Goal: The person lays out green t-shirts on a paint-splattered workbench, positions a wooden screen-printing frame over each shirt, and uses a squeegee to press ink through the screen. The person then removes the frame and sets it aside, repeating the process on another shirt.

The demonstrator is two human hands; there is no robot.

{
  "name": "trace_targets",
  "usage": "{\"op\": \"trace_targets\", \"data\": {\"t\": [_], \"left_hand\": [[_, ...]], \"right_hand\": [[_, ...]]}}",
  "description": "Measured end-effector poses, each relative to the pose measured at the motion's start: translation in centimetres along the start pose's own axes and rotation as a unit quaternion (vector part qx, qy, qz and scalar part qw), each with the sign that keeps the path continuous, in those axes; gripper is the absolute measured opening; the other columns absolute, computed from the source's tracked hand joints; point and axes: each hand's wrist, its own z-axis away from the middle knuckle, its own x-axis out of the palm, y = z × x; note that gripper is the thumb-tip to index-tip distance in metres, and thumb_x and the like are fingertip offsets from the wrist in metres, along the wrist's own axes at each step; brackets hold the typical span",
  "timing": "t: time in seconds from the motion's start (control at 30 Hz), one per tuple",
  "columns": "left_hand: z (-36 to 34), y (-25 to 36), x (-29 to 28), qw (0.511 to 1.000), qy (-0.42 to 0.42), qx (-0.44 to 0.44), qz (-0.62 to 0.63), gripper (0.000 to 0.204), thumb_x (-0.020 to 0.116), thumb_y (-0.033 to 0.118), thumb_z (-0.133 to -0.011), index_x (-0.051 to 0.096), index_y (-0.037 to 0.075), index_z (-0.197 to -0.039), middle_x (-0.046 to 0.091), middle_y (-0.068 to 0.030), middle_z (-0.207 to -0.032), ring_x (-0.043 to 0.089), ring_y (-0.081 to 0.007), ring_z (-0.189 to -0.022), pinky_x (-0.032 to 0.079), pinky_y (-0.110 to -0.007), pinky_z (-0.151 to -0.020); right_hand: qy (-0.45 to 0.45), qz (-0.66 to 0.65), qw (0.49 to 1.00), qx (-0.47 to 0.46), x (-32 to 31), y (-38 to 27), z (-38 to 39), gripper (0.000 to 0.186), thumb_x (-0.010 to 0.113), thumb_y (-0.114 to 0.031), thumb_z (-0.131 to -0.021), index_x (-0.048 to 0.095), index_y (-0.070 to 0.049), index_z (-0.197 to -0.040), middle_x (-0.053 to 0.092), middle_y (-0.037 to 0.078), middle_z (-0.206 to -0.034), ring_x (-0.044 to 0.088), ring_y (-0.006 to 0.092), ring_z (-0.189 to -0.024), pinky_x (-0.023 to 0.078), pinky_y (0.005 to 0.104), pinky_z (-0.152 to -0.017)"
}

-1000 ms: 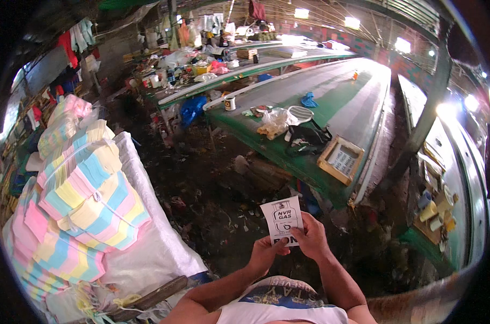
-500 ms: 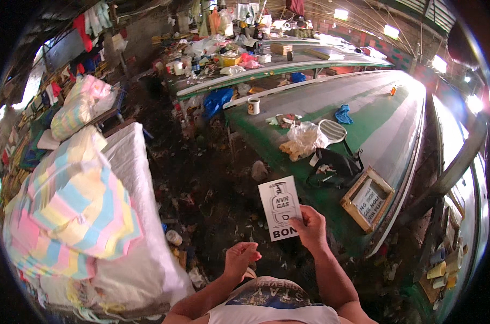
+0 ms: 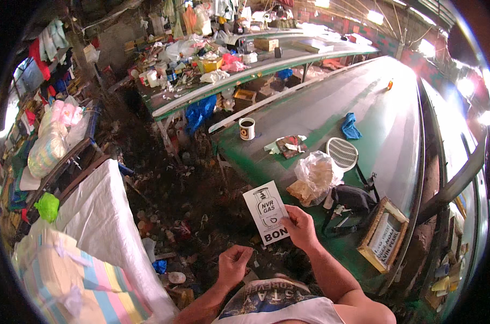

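Observation:
My right hand [image 3: 301, 232] pinches a white printed paper sheet [image 3: 265, 208] by its right edge, thumb on the front. The sheet bears a black drawing of a gas cylinder and dark lettering, and is held up in front of my body, tilted a little. Lower and to the left, my left hand [image 3: 235, 264] is closed, its fingertips pressed together, apart from the sheet. Whether anything small sits between those fingers I cannot make out.
To the right runs a long green table [image 3: 288, 113] with a mug [image 3: 246, 129], plastic bag [image 3: 316, 175], black bag [image 3: 353, 200], blue cloth [image 3: 351, 126] and wooden-framed screen [image 3: 383, 234]. White cloth [image 3: 94, 202] and striped fabric [image 3: 102, 275] lie left. Litter covers the dark floor [image 3: 185, 200].
My view has turned and shifted, bringing the long table's objects nearer. The sheet stays in my right hand; my left hand remains closed, its fingers now turned more toward the sheet.

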Motion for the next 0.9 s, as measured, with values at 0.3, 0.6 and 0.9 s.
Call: {"op": "trace_targets", "data": {"t": [0.3, 0.6, 0.9], "left_hand": [[-7.5, -2.6, -2.7, 0.997, 0.074, 0.006, 0.022, 0.023, 0.08, 0.024, -0.107, 0.081, 0.001, -0.103, 0.068, 0.0037, -0.074, 0.055, -0.0034, -0.063, 0.044, -0.028, -0.054], [-17.0, 1.3, -6.1, 0.992, 0.119, -0.001, -0.039, 0.025, 0.073, 0.022, -0.111, 0.08, -0.002, -0.11, 0.075, 0.001, -0.09, 0.06, -0.0045, -0.077, 0.05, -0.028, -0.064], [-26.2, 1.7, -10.4, 0.993, 0.04, -0.011, -0.109, 0.023, 0.075, 0.023, -0.109, 0.082, 0.001, -0.114, 0.08, -0.0053, -0.094, 0.069, -0.0096, -0.081, 0.055, -0.03, -0.072]], "right_hand": [[0.0, 0.053, 0.999, -0.014, 2.4, 2.9, -12.6, 0.035, 0.063, 0.006, -0.106, 0.067, 0.005, -0.141, 0.08, 0.01, -0.117, 0.073, 0.0125, -0.104, 0.058, 0.0308, -0.092], [-0.033, -0.032, 0.993, -0.112, 8.5, 0.8, -31.0, 0.038, 0.064, 0.009, -0.102, 0.068, 0.005, -0.14, 0.08, 0.009, -0.113, 0.073, 0.0117, -0.103, 0.057, 0.0278, -0.09], [-0.054, -0.12, 0.981, -0.145, 15.6, -0.4, -42.7, 0.034, 0.066, 0.006, -0.104, 0.069, 0.005, -0.138, 0.08, 0.01, -0.112, 0.076, 0.0139, -0.103, 0.06, 0.0293, -0.09]]}}
